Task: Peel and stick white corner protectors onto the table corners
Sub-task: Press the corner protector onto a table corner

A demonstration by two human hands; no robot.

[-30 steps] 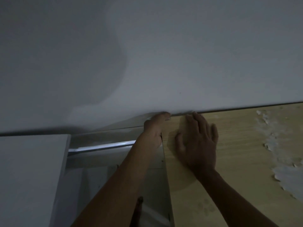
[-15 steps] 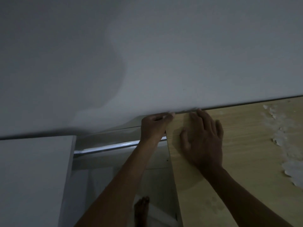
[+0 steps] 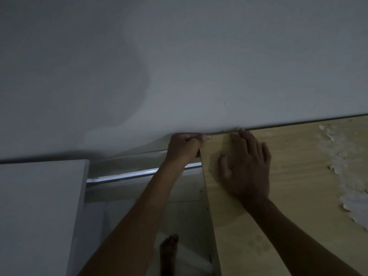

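The light wooden table (image 3: 298, 176) fills the right side, its far left corner pushed against the white wall. My left hand (image 3: 184, 148) is curled around that far left corner, fingertips pressing at the wall line. A small pale bit, maybe the white corner protector (image 3: 207, 137), shows at my fingertips; most of it is hidden and the room is dim. My right hand (image 3: 247, 166) lies flat on the tabletop just right of the corner, fingers straight and reaching the back edge.
The white wall (image 3: 179, 66) stands straight ahead. A white cabinet or board (image 3: 39, 206) sits at the left, with a metal rail (image 3: 129, 175) in the gap between. My bare foot (image 3: 169, 253) is on the floor below. Peeling patches (image 3: 342, 172) mark the tabletop's right side.
My left hand has curled tighter around the corner, its fingers folding in. The right hand stays flat on the tabletop. The view has shifted slightly.
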